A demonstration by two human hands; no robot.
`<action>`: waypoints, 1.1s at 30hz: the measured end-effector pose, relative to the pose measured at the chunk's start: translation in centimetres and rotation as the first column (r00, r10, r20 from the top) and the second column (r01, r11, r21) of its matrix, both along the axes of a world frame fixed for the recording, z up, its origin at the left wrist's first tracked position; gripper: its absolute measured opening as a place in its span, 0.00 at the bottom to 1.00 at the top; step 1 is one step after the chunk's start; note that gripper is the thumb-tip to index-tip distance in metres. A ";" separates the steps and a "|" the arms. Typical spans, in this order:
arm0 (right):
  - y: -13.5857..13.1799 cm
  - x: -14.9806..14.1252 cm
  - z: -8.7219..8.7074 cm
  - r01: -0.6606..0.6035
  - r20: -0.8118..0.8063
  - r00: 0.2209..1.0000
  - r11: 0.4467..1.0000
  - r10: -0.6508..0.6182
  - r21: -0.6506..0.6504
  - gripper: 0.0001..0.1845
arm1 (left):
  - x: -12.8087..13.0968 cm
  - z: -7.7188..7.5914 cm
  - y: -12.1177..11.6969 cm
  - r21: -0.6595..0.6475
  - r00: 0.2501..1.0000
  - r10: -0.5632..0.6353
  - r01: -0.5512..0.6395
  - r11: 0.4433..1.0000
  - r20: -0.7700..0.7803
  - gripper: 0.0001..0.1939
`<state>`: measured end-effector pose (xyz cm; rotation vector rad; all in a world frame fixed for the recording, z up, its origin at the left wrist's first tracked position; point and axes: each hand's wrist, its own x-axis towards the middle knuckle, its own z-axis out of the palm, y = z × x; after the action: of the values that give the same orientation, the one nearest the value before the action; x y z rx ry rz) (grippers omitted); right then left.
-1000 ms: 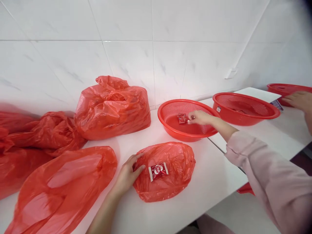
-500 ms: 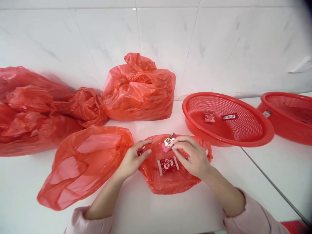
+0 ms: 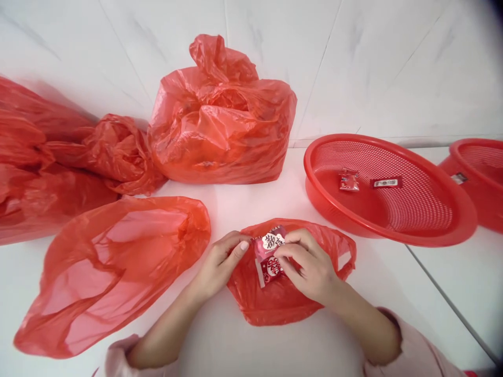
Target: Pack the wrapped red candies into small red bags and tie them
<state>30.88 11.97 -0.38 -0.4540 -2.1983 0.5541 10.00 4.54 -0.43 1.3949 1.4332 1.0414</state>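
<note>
My right hand (image 3: 310,267) pinches the right edge of a small purple-red packet (image 3: 269,243) with a white label, dark characters and the letters "UGAR". At the packet's left edge, the thumb and fingers of my left hand (image 3: 222,262) close together on it. Directly beneath lies a red packet (image 3: 265,275) with white ends, partly covered by the upper packet and my right fingers. It rests on a flattened red plastic bag (image 3: 283,309), which spreads under both hands.
An opened red bag (image 3: 98,283) lies at left. Full red bags (image 3: 223,131) stand against the tiled wall, with more bags (image 3: 47,193) at far left. At right, a red basket (image 3: 338,209) contains a clear-and-red packet (image 3: 349,181) and a dark red packet (image 3: 386,183). Another basket (image 3: 479,193) is beyond.
The purple-red packet has come lower, over the red packet. My left fingers have moved in to its left edge. The view has shifted closer to the table.
</note>
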 end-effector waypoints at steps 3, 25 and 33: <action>0.1 0.0 -0.1 -0.024 0.007 1.000 0.999 0.024 -0.041 0.14 | 0.2 -0.1 0.2 0.010 0.999 -0.024 0.023 1.000 0.031 0.13; 0.7 0.0 0.7 -0.137 -0.126 0.991 0.344 0.055 -0.929 0.14 | 0.0 -0.1 0.1 0.001 0.996 -0.058 0.058 0.998 0.063 0.13; 1.4 0.2 0.0 0.171 0.181 0.982 0.625 -0.048 -0.762 0.14 | 0.0 -0.7 0.3 0.077 0.974 0.109 -0.096 0.992 -0.200 0.11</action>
<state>31.13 13.38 -0.42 -1.1057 -1.9354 1.4609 9.98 4.80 -1.09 1.5253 1.6475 1.0435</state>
